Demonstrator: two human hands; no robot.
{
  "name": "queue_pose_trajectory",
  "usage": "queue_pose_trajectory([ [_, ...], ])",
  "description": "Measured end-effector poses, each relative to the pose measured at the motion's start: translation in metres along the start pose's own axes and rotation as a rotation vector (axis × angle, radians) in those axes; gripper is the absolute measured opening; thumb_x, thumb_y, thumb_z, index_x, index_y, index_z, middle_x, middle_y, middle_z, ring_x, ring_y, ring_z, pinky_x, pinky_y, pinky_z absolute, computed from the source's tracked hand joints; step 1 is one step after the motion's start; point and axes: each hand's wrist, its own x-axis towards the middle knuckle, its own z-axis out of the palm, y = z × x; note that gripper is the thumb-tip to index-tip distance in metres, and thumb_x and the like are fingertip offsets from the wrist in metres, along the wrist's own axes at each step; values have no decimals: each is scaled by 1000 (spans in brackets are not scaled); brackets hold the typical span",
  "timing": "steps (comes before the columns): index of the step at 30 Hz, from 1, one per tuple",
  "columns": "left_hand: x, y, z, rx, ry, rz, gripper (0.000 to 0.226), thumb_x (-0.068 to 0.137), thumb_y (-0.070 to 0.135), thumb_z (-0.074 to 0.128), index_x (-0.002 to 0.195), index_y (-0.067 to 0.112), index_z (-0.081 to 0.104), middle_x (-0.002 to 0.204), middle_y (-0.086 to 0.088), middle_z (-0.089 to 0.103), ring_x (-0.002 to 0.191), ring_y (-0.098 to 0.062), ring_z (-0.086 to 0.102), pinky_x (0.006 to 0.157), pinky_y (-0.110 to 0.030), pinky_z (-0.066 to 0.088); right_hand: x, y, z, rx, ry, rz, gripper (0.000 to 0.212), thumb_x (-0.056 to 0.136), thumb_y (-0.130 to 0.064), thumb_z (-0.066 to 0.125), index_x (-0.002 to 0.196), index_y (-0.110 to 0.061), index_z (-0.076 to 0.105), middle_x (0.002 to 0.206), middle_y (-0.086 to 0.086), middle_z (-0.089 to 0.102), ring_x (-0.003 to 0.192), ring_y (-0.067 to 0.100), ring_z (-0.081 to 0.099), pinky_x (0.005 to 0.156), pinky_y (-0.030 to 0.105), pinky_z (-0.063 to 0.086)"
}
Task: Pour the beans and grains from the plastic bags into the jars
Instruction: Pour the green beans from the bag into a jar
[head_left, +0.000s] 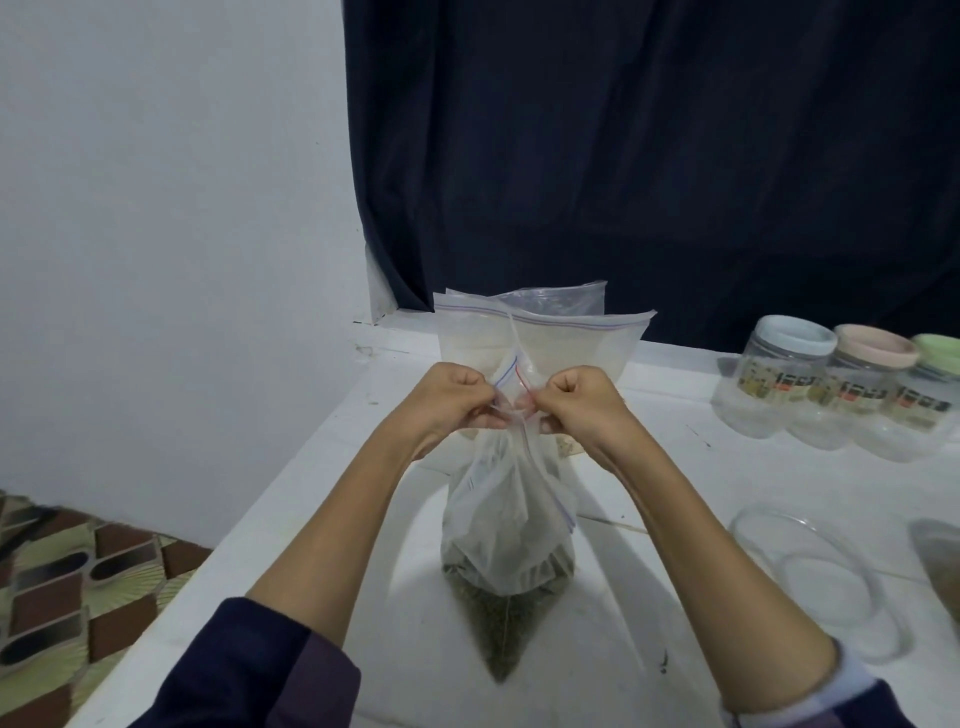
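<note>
A clear zip bag (506, 525) with greenish-brown grains in its bottom stands on the white counter (322, 519) in front of me. My left hand (452, 395) and my right hand (576, 397) both pinch its gathered top at the zip strip, fists close together. Behind it stand two more zip bags (566, 345), pale and upright. At the right stand three clear plastic jars: one with a white lid (769, 382), one with a pink lid (857, 392), one with a green lid (930, 400).
A clear round lid or dish (815, 577) lies on the counter at the lower right, beside a metal bowl's edge (940, 566). A dark curtain (649, 156) hangs behind. The counter's left edge drops to a patterned floor (67, 597).
</note>
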Motion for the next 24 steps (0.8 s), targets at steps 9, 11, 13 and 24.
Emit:
queue_pose_trajectory([
  [9,-5,13,4,445,-76,-130,33,98,29,50,71,9,54,72,-2,58,59,-14,54,52,-20,49,-5,-24,7,-420,28,111,19,85,-8,71,75,-2,56,79,19,68,63,29,70,69,37,61],
  [11,-6,12,-2,530,-109,-122,31,95,25,56,67,11,54,76,-3,61,64,-13,55,57,-19,46,-3,-26,5,-541,34,154,14,83,-6,72,87,4,62,83,18,70,68,31,72,73,42,61],
  [13,-9,10,-8,571,-107,-89,28,91,19,61,65,11,54,77,-3,63,65,-12,56,58,-17,43,-2,-24,0,-666,50,159,15,81,-7,73,90,3,65,75,13,71,64,26,72,74,41,60],
  [24,-23,-10,-75,683,71,38,37,82,10,72,51,15,51,41,14,42,39,-2,35,40,-8,25,-5,-12,-59,-814,217,209,11,81,-12,74,77,-3,69,68,6,71,72,19,71,85,39,56],
])
